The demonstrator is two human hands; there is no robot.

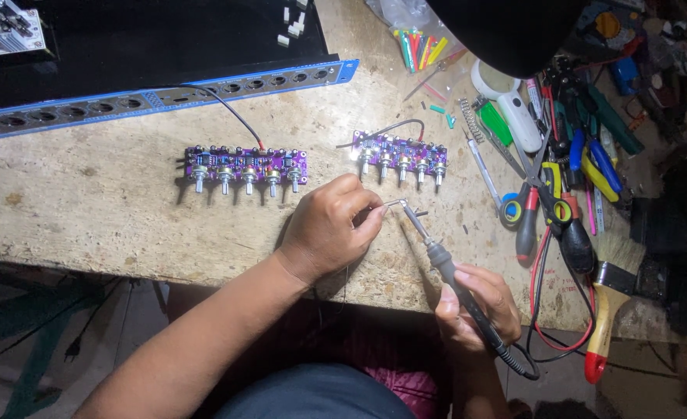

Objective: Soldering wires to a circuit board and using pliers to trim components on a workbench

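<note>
Nearest the camera, the right hand [475, 299] is closed around the dark handle of a soldering iron [436, 252], one in number, its metal tip angled up and to the left over the bare wooden bench [87, 202]. Just to its left, the left hand [328, 229] pinches a thin wire [390, 203] between thumb and fingertips; the iron's tip meets the wire's end. Further off lie two purple circuit boards, the left board [246, 165] and the right board [401, 150], each carrying five silver-shafted knobs along its near edge and red and black leads. To the right lies a heap of hand tools [568, 178]. Farthest, one blue panel [157, 97] with a row of round holes spans the left.
</note>
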